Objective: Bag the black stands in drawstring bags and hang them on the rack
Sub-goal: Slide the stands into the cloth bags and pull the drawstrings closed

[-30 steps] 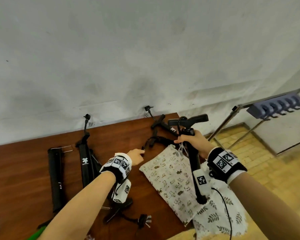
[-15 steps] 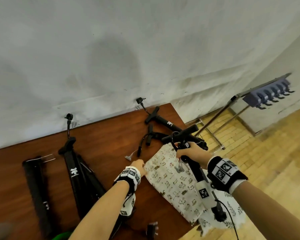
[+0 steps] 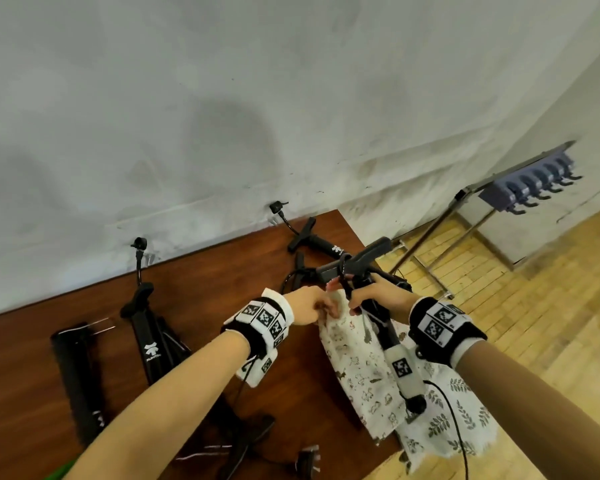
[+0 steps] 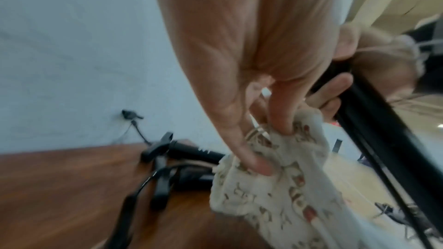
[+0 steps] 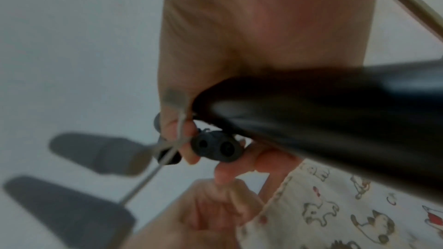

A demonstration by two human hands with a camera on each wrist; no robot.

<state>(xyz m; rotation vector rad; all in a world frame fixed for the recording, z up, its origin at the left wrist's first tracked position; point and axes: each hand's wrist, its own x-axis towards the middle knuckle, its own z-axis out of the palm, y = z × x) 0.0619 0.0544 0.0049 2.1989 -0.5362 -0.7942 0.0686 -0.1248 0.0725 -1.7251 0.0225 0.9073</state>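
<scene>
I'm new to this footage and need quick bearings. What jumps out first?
At the table's right end, the right hand grips a black stand over a cat-print bag, whose top edge the left hand pinches. More stands lie to the left, and a hook rack waits at far right.

A pale grey-white wall [image 3: 222, 98] fills most of the view, with faint dark smudges and some dirt stains low down near the corner. In front of it stands a dark reddish-brown wooden desk [image 3: 32, 358], its back edge against the wall. To the right the floor [image 3: 551, 323] is light yellow parquet in small blocks. A second pale wall [image 3: 596, 98] meets the first at the right. The light is soft and even.
</scene>
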